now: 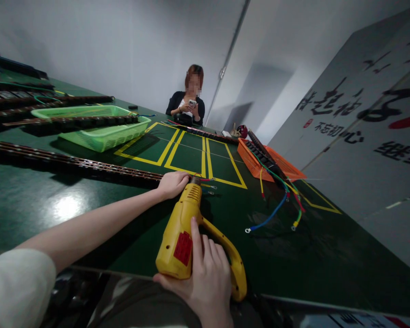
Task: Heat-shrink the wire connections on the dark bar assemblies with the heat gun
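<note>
My right hand [208, 269] is wrapped round the body of a yellow heat gun [177, 228], which has a red label. Its nozzle points away from me, beside my left hand [173, 184]. That hand is closed over the near end of a long dark strip with copper-coloured rails [89, 166], lying on the green table. Short wires with metal ring terminals [211, 187] stick out just past the nozzle. My left fingertips are partly hidden behind the nozzle.
A light green basket [102, 136] stands at the left, with another strip across it. An orange basket [253, 161] at the right holds a strip with coloured cables [273, 212] hanging out. Yellow tape [205, 159] marks the table [310, 264]. A person [187, 107] sits opposite, holding a phone.
</note>
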`<state>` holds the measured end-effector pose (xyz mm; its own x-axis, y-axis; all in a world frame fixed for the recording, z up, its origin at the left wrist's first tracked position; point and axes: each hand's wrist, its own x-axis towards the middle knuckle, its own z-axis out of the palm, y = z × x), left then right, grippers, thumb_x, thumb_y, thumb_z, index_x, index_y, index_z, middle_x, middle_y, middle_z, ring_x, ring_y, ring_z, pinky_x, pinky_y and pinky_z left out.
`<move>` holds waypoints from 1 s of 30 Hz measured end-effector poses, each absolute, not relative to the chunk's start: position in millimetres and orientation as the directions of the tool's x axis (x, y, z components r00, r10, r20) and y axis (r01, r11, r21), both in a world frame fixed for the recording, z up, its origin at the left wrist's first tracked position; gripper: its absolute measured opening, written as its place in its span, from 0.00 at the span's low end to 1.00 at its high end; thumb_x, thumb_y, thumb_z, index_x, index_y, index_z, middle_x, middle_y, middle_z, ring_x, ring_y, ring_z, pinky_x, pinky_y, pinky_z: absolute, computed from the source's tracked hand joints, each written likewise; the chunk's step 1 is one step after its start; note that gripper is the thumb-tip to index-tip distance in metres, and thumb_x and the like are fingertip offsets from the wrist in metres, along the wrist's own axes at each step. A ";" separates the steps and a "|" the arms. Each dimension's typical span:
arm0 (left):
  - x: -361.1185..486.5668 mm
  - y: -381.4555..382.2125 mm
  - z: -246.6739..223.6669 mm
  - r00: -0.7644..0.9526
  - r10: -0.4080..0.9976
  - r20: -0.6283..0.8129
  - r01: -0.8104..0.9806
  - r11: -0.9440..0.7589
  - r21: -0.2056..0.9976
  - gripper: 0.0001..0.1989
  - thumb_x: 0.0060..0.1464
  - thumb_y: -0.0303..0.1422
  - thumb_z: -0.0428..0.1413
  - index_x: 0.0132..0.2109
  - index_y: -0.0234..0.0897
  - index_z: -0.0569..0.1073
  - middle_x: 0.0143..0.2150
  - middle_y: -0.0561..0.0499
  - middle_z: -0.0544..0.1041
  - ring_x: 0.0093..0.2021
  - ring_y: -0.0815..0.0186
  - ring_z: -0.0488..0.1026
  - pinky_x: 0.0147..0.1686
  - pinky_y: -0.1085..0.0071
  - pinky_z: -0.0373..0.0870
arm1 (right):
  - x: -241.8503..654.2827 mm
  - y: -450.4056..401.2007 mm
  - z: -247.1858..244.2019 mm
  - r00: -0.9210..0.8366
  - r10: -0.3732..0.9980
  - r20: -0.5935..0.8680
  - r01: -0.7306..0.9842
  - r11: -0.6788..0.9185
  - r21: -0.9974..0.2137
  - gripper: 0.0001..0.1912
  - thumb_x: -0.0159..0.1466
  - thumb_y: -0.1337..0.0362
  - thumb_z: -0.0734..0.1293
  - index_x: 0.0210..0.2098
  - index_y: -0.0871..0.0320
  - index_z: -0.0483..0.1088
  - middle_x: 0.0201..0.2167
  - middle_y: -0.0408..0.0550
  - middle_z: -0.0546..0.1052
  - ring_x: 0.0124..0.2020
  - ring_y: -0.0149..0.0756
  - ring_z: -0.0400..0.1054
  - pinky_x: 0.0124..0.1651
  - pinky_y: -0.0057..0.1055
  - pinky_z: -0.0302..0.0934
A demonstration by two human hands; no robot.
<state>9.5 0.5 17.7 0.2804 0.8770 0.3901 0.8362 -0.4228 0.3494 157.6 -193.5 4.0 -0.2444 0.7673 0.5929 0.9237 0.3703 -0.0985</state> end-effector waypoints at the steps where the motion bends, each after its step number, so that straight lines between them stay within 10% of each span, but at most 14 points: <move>1: 9.3 0.5 17.5 0.281 0.876 0.392 0.838 -0.423 0.343 0.23 0.61 0.38 0.35 0.44 0.39 0.74 0.45 0.49 0.77 0.44 0.63 0.73 0.40 0.71 0.66 | 157.8 -193.3 4.4 -0.244 0.767 0.594 0.923 0.371 -0.101 0.58 0.47 0.28 0.57 0.65 0.61 0.46 0.33 0.50 0.71 0.34 0.42 0.65 0.39 0.40 0.57; 10: 6.5 1.4 13.8 0.417 0.790 0.450 0.833 -0.530 0.158 0.16 0.59 0.33 0.39 0.44 0.36 0.70 0.40 0.46 0.75 0.42 0.61 0.72 0.41 0.67 0.66 | 172.6 -183.4 8.5 -0.223 0.767 0.602 0.934 0.344 -0.092 0.57 0.47 0.28 0.56 0.64 0.61 0.47 0.36 0.51 0.72 0.36 0.42 0.66 0.40 0.39 0.57; 30: 7.7 2.7 12.4 0.422 0.781 0.460 0.821 -0.545 0.172 0.16 0.59 0.31 0.41 0.46 0.35 0.70 0.44 0.46 0.75 0.46 0.61 0.71 0.45 0.67 0.66 | 190.6 -171.2 7.9 -0.202 0.794 0.573 0.965 0.260 -0.019 0.57 0.49 0.30 0.57 0.64 0.66 0.48 0.38 0.56 0.74 0.38 0.45 0.67 0.41 0.39 0.58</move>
<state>7.7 2.7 12.4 0.4218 0.7813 0.4600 0.8209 -0.5445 0.1721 190.6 -171.2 7.9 -0.2024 0.7943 0.5728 0.9655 0.2597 -0.0190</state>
